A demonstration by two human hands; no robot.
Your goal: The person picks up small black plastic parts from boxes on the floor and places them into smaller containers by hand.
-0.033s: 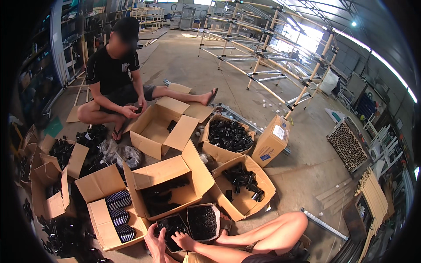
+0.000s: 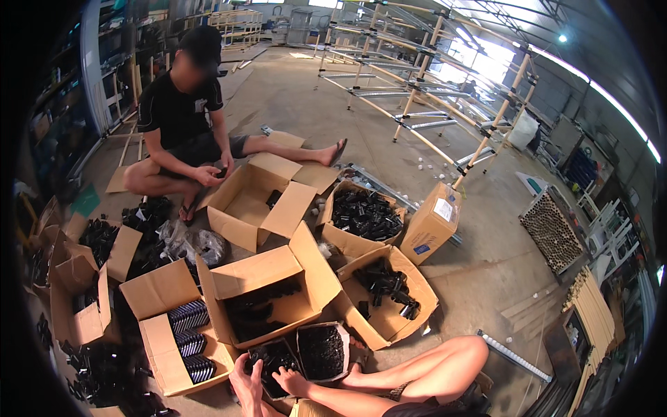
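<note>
Low in the picture, my left hand [image 2: 244, 381] is at the left side of a dark tub [image 2: 294, 354] of small black parts [image 2: 276, 354]. Its thumb and fingers curl around something dark. Over the same tub, my right hand [image 2: 293, 383] has its fingers bent down among the parts. What either hand grips is too dark and small to name. Touching that tub on the right is a second tub [image 2: 346, 347] full of fine black pieces [image 2: 322, 349]. Just beyond both stands an open cardboard box [image 2: 253, 278] with dark pieces in its shadowed inside.
To the left, a carton [image 2: 156, 347] holds stacked rows of black parts. Cartons [image 2: 424, 295] of loose black fittings stand ahead, beside a closed box [image 2: 431, 222]. A person [image 2: 180, 118] sits across, handling a small dark piece. Pipe racks [image 2: 434, 69] rise behind; my bare legs [image 2: 431, 368] extend right.
</note>
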